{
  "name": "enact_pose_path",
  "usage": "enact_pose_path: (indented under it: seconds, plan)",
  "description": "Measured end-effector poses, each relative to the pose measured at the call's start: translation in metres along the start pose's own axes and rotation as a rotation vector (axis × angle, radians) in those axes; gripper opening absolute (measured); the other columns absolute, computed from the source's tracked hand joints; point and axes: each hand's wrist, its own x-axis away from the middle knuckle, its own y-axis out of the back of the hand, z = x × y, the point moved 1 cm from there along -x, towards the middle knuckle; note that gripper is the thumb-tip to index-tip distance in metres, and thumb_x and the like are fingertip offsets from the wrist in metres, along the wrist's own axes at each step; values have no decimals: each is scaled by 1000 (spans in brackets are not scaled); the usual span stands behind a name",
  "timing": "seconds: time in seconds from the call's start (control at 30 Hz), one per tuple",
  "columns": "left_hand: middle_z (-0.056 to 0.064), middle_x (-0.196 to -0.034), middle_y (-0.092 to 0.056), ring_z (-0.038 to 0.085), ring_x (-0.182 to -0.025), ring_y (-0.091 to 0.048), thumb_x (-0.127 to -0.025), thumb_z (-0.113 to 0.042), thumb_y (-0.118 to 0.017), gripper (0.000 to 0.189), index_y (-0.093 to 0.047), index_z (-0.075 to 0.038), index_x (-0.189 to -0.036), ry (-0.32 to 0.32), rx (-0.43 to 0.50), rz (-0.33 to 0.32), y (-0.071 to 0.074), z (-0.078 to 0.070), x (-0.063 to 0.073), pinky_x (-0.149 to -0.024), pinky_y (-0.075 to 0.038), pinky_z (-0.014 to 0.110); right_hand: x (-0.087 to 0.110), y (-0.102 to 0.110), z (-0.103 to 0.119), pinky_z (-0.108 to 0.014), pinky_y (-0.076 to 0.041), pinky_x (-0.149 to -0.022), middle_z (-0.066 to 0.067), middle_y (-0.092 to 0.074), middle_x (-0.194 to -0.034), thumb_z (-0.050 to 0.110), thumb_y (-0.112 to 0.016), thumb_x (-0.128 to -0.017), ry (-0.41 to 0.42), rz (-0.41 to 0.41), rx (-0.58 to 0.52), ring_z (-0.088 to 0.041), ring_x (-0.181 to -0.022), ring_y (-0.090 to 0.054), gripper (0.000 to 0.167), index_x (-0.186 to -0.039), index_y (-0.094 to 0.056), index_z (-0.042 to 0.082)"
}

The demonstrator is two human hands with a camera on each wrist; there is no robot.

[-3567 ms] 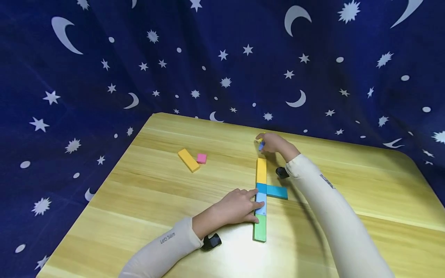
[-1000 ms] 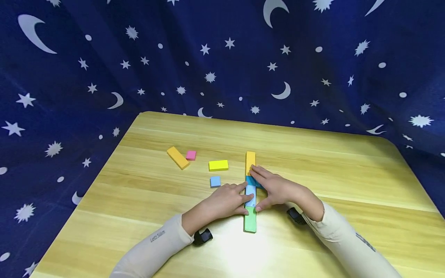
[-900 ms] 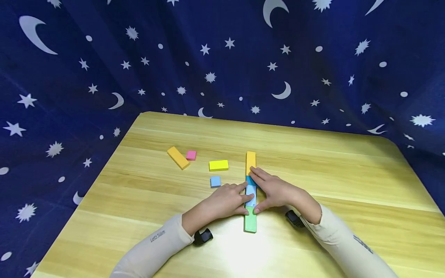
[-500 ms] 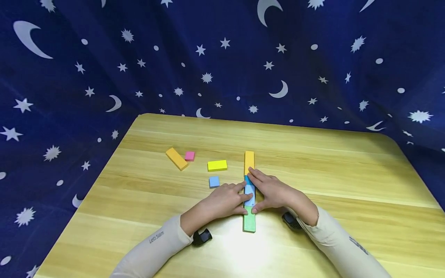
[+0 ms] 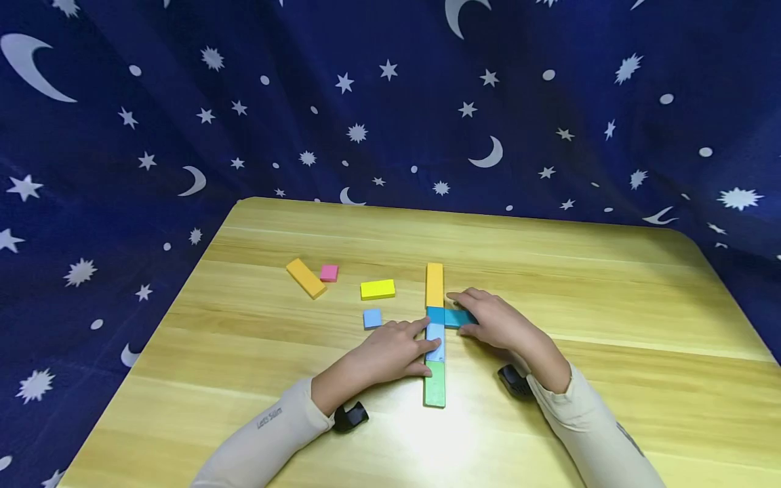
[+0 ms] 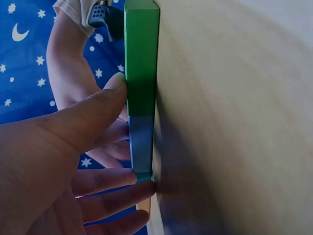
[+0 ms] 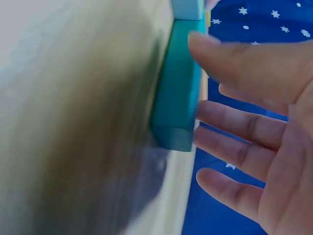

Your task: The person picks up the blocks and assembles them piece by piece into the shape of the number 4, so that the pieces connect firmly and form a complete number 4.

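Note:
In the head view a straight row of blocks runs away from me: a green block (image 5: pixel 434 384), a light blue block (image 5: pixel 434 332), a teal block end (image 5: pixel 436 315) and an orange block (image 5: pixel 434 285). My left hand (image 5: pixel 390 352) lies across the row from the left, fingers extended, with fingertips on the teal and light blue blocks and thumb at the green one. A longer teal block (image 5: pixel 457 318) sticks out to the right. My right hand (image 5: pixel 497 322) is over its outer end, thumb and fingers loosely spread around it; in the right wrist view the thumb overlaps this teal block (image 7: pixel 178 88).
Left of the row lie a yellow block (image 5: pixel 377 289), a small blue square block (image 5: pixel 372 319), a pink square block (image 5: pixel 329 273) and a slanted orange block (image 5: pixel 306 278). The wooden table (image 5: pixel 579 271) ends at a dark blue curtain (image 5: pixel 390 135) with stars and moons.
The right hand came from the far side, where it was at small blue and yellow pieces; those blocks now lie left of the row. It pressed along the row, then shifted right onto the teal block.

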Motion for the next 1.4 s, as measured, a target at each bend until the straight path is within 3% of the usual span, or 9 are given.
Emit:
enact_pose_path:
  seconds: [0.2,0.63,0.73,0.9,1.07,1.4]
  plan:
    - [11,-140,-43,21,-116,-54,-86,-54,-50,52,-50,-28,-131,-12,-24,-16,0,0,1,-90,-47,35,-4,-3,-2,-42,-48,-79,-13,-60,-106,11,-69,-80,4,-2,10,-26,-94,-59,49,-125,-52,2]
    - [12,-140,-42,22,-117,-52,-86,-54,-49,52,-49,-29,-132,-2,-48,-23,2,0,1,-90,-46,36,-6,-3,-2,-41,-48,-79,-12,-60,-107,10,-68,-80,7,7,8,-26,-94,-59,49,-126,-52,3]
    - [12,-140,-42,22,-117,-52,-86,-54,-49,52,-49,-29,-132,1,-45,-20,2,-1,1,-91,-46,37,-5,-2,0,-45,-47,-84,-15,-58,-115,16,-67,-82,10,-7,-17,-30,-101,-58,50,-127,-50,3]
    - [12,-140,-42,22,-118,-52,-85,-54,-50,52,-49,-29,-131,1,-56,-29,1,-1,1,-90,-47,37,-2,-3,7,-57,-36,-96,-19,-37,-141,35,-71,-77,47,21,-86,-38,-125,-41,74,-137,-40,6]
    - [11,-141,-40,22,-119,-51,-85,-54,-50,53,-50,-28,-131,-10,-71,-48,1,-1,2,-89,-47,36,-1,-8,14,-58,-26,-102,-15,-21,-150,50,-73,-68,52,120,-102,-35,-137,-21,99,-143,-27,5]
    - [11,-141,-41,22,-120,-50,-86,-53,-50,54,-49,-25,-133,-13,-81,-31,4,-2,3,-89,-47,35,-3,-15,17,-58,-22,-105,-15,-15,-152,55,-72,-66,32,200,-61,-34,-138,-17,107,-143,-23,0]
